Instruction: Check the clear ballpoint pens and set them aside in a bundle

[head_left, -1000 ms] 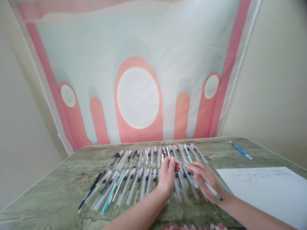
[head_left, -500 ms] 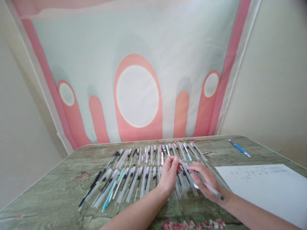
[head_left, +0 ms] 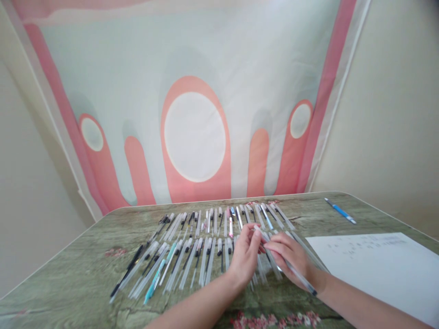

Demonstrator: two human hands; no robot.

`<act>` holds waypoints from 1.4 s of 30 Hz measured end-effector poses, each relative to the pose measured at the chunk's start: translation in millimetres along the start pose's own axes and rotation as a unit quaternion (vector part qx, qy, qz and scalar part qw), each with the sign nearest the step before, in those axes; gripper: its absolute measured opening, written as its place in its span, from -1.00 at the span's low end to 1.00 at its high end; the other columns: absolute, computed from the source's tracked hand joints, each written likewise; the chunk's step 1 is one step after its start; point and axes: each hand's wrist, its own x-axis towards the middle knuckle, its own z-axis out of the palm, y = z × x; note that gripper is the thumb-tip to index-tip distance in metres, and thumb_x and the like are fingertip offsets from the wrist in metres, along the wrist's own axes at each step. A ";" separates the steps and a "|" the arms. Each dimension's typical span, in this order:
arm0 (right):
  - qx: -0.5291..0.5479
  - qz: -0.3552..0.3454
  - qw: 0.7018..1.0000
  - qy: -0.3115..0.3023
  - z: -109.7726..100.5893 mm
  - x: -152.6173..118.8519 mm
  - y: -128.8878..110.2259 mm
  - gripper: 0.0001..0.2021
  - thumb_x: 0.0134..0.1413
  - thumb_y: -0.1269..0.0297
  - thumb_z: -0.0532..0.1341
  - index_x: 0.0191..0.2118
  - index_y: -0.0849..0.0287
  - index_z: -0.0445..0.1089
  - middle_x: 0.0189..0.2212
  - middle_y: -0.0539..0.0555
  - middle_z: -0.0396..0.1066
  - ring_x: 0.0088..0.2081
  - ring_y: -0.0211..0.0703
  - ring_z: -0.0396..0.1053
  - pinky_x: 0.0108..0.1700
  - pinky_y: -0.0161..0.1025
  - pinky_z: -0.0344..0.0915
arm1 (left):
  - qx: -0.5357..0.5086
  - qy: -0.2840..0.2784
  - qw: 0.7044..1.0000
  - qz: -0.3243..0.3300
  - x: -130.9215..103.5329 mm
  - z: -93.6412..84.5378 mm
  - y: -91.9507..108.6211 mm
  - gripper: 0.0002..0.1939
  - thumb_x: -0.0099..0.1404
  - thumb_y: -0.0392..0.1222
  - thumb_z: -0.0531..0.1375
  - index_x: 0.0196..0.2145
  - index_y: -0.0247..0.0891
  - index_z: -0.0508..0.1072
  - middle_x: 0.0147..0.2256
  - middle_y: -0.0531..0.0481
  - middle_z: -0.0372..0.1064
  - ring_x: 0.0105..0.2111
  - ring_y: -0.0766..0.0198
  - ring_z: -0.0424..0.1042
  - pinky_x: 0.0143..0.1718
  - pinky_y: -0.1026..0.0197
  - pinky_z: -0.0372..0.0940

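Observation:
A clear-barrelled pen (head_left: 302,277) with a dark end slants across my right hand (head_left: 290,256), whose fingers are closed around it. My left hand (head_left: 246,251) pinches the pen's far, pale end between thumb and fingers, close to the right fingertips. Whether that pale end is a cap I cannot make out. Beneath both hands lie rows of pens, partly hidden by them. A turquoise pen (head_left: 155,282) rests in the nearer row, and a white and pink pen (head_left: 231,226) lies just beyond my left hand.
The pens lie in two rows on a wood-patterned table (head_left: 82,260). To the right is a white sheet of paper (head_left: 373,260) with faint marks. A blue pen (head_left: 341,211) lies behind it. A patterned cloth (head_left: 195,45) hangs behind the table.
Both hands have drawn closer together, the left fingers now nearer the right fingertips at the pen's pale end. The view has shifted slightly.

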 end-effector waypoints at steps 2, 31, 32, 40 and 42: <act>-0.019 -0.019 1.000 -0.011 -0.8 0.5 -1.5 -0.77 0.08 0.50 0.01 -0.14 0.18 0.26 -0.35 0.11 0.28 -0.33 -0.18 0.27 -0.29 -0.19 0.27 | 0.012 -0.017 1.000 0.012 -4.0 1.3 1.3 -0.65 0.25 -0.01 0.00 -0.08 -0.26 0.19 -0.46 0.07 0.19 -0.46 0.37 0.21 -0.37 0.28 0.16; -0.029 0.073 0.997 0.018 10.2 -5.0 -8.1 -0.60 0.13 0.44 -0.01 0.11 0.18 0.09 -0.13 0.18 0.41 -0.19 -0.11 0.43 -0.22 -0.24 0.38 | -0.133 0.112 0.981 0.083 3.6 3.2 12.6 -0.31 0.04 -0.20 0.27 0.04 -0.14 -0.01 -0.30 0.00 0.32 -0.32 0.33 0.35 -0.22 0.19 0.25; -0.029 0.071 0.997 0.022 10.7 -5.4 -8.1 -0.60 0.13 0.44 0.00 0.11 0.18 0.09 -0.14 0.18 0.41 -0.20 -0.11 0.43 -0.23 -0.24 0.39 | -0.138 0.103 0.982 0.079 1.3 5.0 12.4 -0.28 0.03 -0.21 0.27 0.06 -0.13 -0.04 -0.30 0.00 0.32 -0.33 0.33 0.35 -0.22 0.18 0.25; -0.023 0.072 0.997 0.011 13.9 -11.4 -2.1 -0.63 0.12 0.45 0.03 0.08 0.21 0.14 -0.17 0.19 0.44 -0.24 -0.12 0.45 -0.24 -0.25 0.41 | -0.153 0.097 0.981 0.076 -0.3 6.1 7.9 -0.32 0.06 -0.25 0.25 0.04 -0.14 -0.05 -0.37 0.05 0.32 -0.35 0.35 0.35 -0.22 0.19 0.26; -0.024 0.072 0.997 0.013 15.3 -13.2 -0.8 -0.63 0.12 0.45 0.03 0.07 0.22 0.14 -0.17 0.19 0.43 -0.23 -0.12 0.45 -0.24 -0.24 0.41 | -0.161 0.093 0.980 0.077 -0.2 6.6 8.1 -0.33 0.06 -0.26 0.25 0.03 -0.13 -0.05 -0.38 0.06 0.32 -0.36 0.36 0.35 -0.23 0.20 0.25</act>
